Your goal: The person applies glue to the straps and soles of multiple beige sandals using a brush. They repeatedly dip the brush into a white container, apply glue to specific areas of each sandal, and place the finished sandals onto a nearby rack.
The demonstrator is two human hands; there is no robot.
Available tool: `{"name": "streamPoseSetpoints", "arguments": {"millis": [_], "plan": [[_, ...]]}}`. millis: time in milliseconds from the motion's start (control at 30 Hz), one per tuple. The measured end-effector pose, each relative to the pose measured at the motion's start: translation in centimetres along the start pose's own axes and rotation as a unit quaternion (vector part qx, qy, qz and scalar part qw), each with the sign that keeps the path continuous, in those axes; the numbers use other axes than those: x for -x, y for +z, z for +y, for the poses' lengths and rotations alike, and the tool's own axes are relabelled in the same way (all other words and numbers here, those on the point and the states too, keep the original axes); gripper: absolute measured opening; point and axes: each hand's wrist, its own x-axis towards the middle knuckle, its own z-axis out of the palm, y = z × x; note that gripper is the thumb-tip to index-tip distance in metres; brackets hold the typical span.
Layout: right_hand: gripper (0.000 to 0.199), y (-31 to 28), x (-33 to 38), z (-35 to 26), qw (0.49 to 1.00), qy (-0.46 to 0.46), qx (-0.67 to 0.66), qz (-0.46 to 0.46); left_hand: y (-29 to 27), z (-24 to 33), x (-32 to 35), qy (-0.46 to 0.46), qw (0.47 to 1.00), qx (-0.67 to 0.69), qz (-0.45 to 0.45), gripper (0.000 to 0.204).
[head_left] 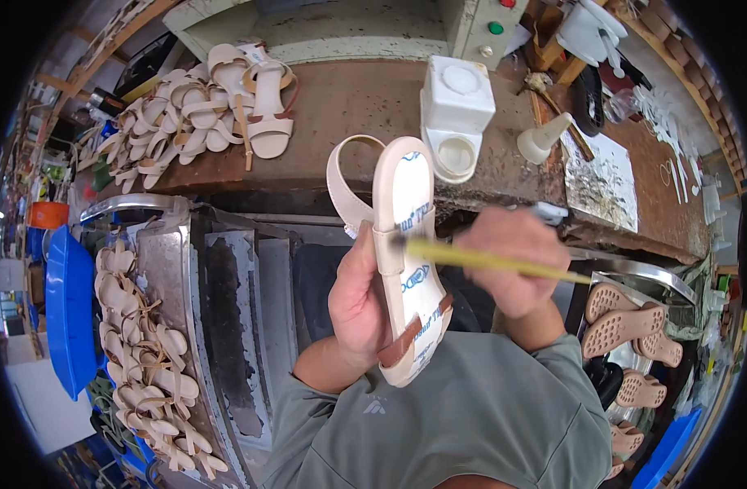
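My left hand (359,306) is closed around the side of a beige sandal (414,183), which stands nearly upright in front of my chest. Its white insole with blue print faces up toward me, a beige ankle strap loops out at the left, and a brown strap piece shows near the lower end. In my right hand (516,261), blurred by motion, is a thin brush (479,258) with a yellow handle. The brush's dark tip lies at the sandal's left edge, by the middle strap; whether it touches is hard to tell.
On the brown workbench (341,106) are piled sandals (186,106), a white square container (459,94) and a white nozzle bottle (544,138). More sandals fill a rack (141,350) at my left. Soles with holes (626,322) stand at my right, and a blue bin (68,310) far left.
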Motion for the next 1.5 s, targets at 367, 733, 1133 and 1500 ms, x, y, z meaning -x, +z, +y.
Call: {"name": "streamPoseSetpoints", "arguments": {"millis": [367,733,1133,1500], "plan": [[0.023,-0.6,3.8,3.5,0.828,0.476,-0.292,-0.047,-1.3,3.0,-3.7,0.316,0.946,-0.061,-0.035,0.044],[0.026,-1.4,3.9,4.0,0.772,0.503,-0.381,-0.073,-3.6,4.7,1.2,0.209,0.806,-0.522,-0.185,0.037],[0.033,-4.6,1.0,1.3,0.894,0.364,-0.255,0.055,-2.6,2.9,3.2,0.355,0.549,-0.736,-0.172,0.019],[0.014,0.6,-2.2,-3.4,0.985,0.066,-0.092,-0.128,-2.2,2.7,3.9,0.394,0.511,-0.745,-0.168,0.018]]}}
